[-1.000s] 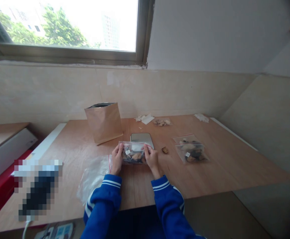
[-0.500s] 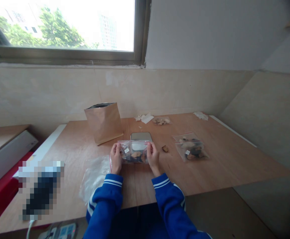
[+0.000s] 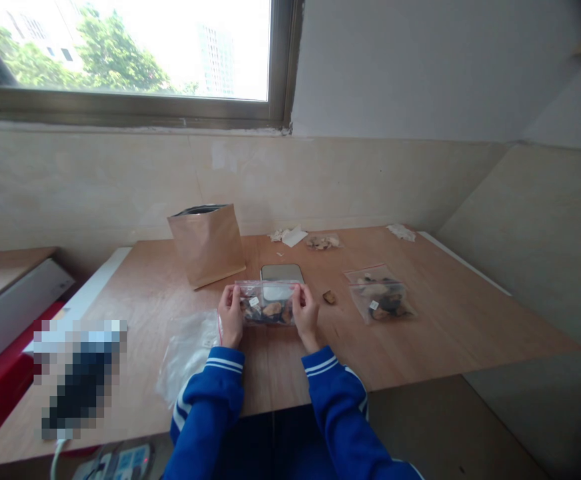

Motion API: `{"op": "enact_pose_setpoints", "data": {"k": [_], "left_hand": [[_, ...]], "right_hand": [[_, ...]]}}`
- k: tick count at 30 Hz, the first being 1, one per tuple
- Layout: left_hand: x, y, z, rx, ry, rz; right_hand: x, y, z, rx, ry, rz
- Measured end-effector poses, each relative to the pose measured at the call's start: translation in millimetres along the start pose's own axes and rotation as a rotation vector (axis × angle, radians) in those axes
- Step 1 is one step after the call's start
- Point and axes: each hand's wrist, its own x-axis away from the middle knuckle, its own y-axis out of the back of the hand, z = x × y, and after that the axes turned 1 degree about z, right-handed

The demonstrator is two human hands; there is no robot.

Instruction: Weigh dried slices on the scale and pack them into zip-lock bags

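Note:
A clear zip bag with brown and dark dried pieces and a small white label is stretched between my hands. My left hand pinches its top left corner, and my right hand grips the top right corner. Behind the bag, partly covered by it, lies a flat scale with a pale top. Flat clear empty bags lie beside my left wrist. Right of my right hand sits a loose brown dried piece.
An open brown paper pouch stands at the back left. Filled zip bags lie to the right, another small bag farther back. Crumpled white scraps sit near the wall. A blurred dark object lies at left, above a power strip.
Both hands keep the same hold on the zip bag's top corners. The whole view has shifted only slightly; nothing on the table has visibly moved.

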Motion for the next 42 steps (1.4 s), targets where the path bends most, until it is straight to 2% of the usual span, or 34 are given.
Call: {"op": "enact_pose_setpoints", "data": {"k": [8,16,23,27,34,38,42], "left_hand": [[-1.1,0.8,-0.5,-0.026,-0.004,-0.026],[1.1,-0.4,-0.8,0.046,0.005,0.041],[-2.3,0.0,2.3,0.088,0.018,-0.003],[-1.1,-0.6,0.2,0.059,-0.002,-0.012],[3.7,-2.8,-5.7,0.012,0.014,0.055],[3.6,-2.6,-4.2,0.014,0.036,0.065],[3.2,-2.7,-3.2,0.054,0.072,0.147]], "right_hand": [[0.2,-0.5,-1.3,0.006,-0.010,-0.009],[1.1,-3.0,-0.4,-0.084,-0.083,0.023],[1.8,-5.0,0.4,-0.071,-0.077,0.047],[0.5,-4.9,6.0,-0.129,-0.146,0.020],[-5.7,-4.3,12.1,-0.268,-0.265,-0.087],[-6.6,-3.7,5.6,-0.267,-0.275,-0.092],[-6.7,-3.6,1.5,-0.268,-0.276,-0.105]]}}
